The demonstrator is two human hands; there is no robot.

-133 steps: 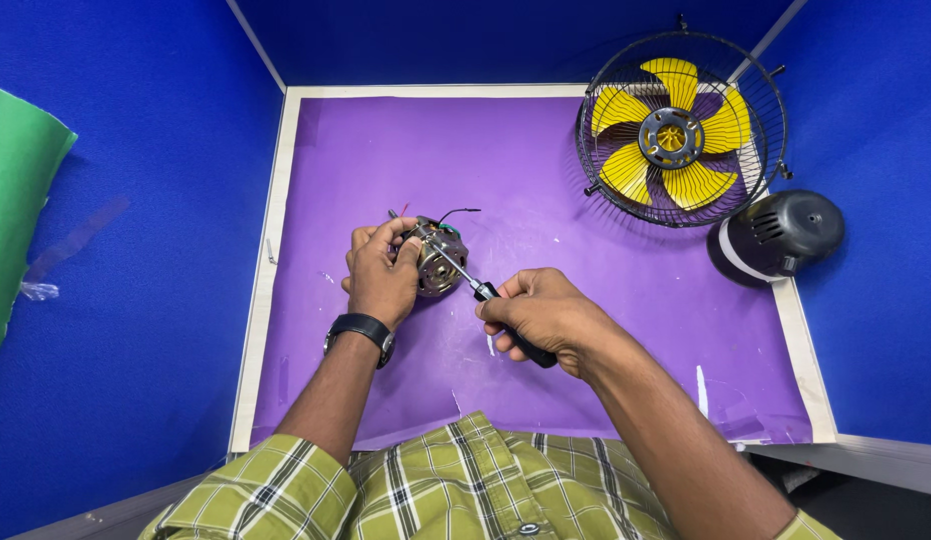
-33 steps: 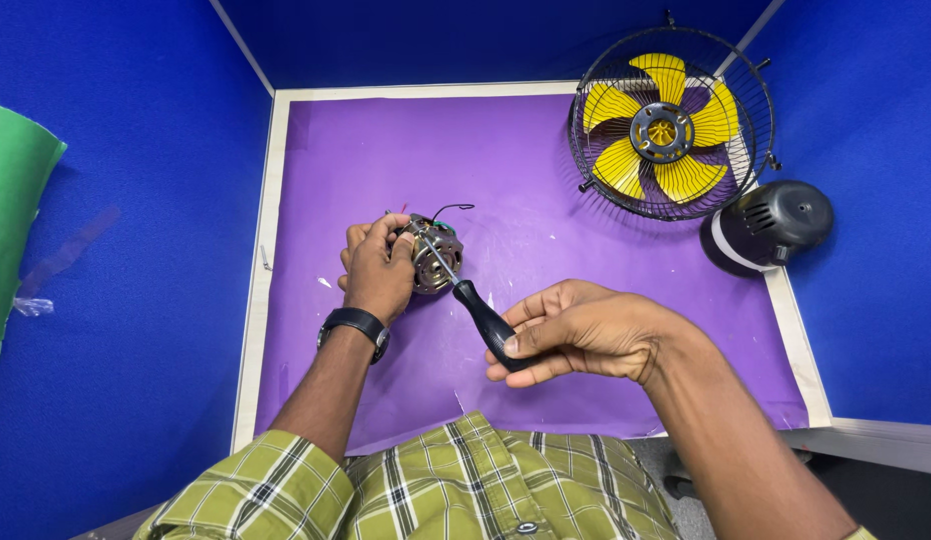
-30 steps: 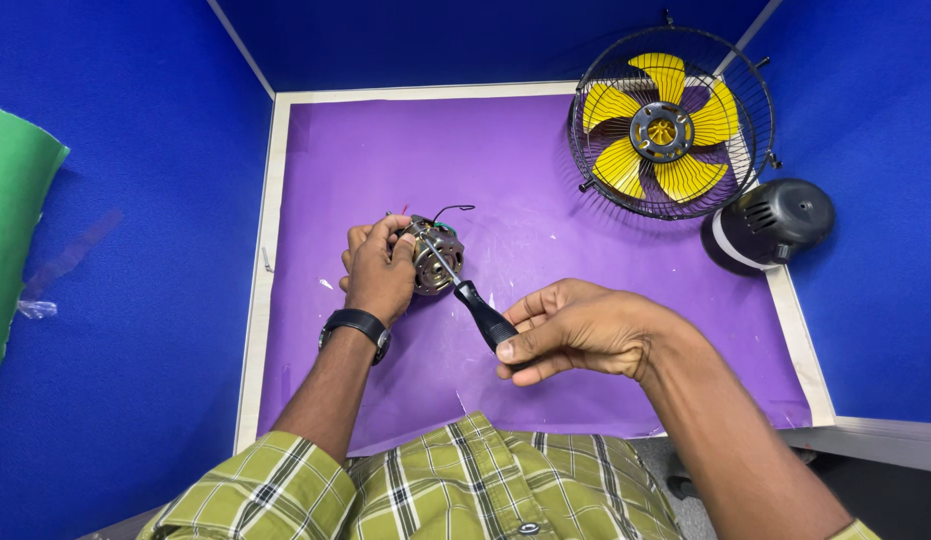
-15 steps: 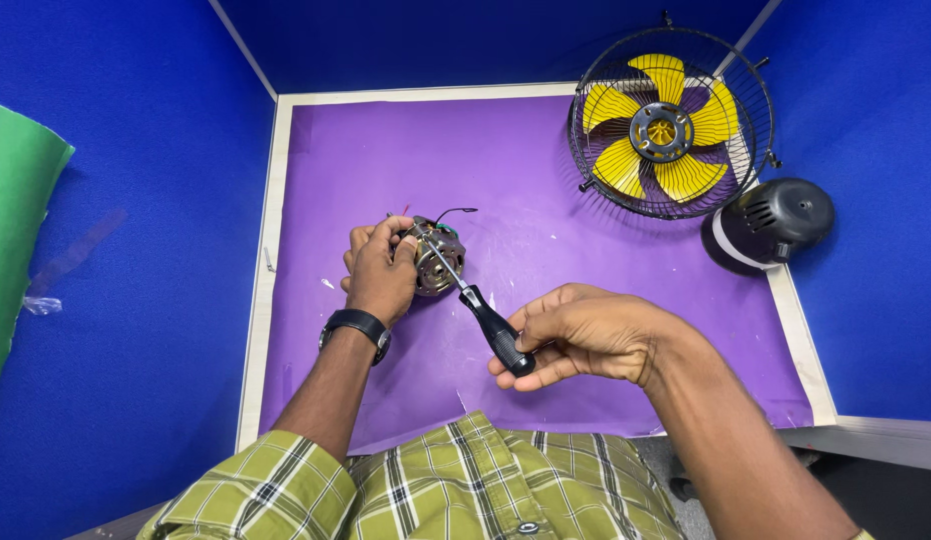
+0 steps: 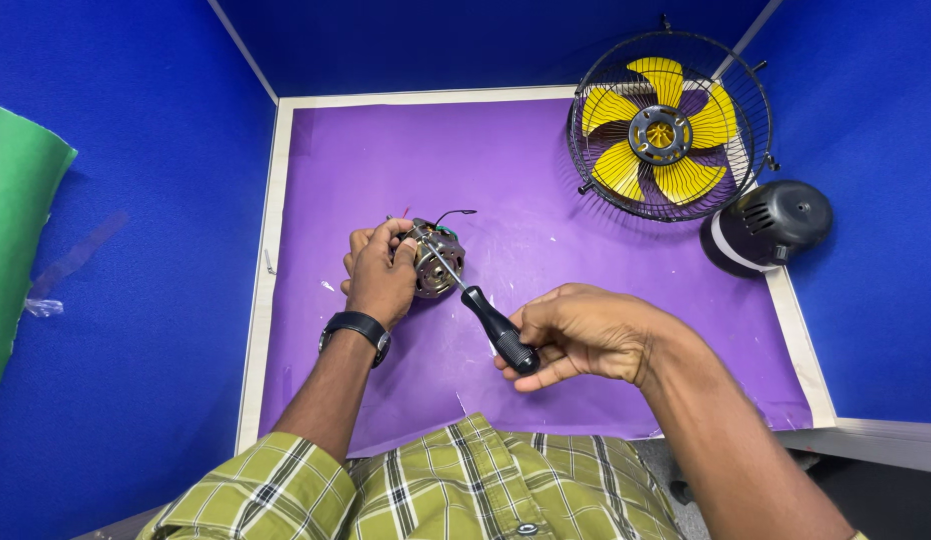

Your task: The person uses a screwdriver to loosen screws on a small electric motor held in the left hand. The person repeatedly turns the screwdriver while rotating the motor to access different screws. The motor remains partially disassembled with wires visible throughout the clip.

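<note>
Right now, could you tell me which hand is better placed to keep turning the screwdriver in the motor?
Right. The right hand already grips the screwdriver, its tip on the motor; the left hand is occupied steadying it.

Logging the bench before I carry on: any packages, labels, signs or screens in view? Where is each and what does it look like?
None that can be made out: no package, sign or screen.
Wristwatch: on the left wrist, black band; its face is turned away.
Motor housing: right table edge, black dome with a white band, no label visible.
</note>
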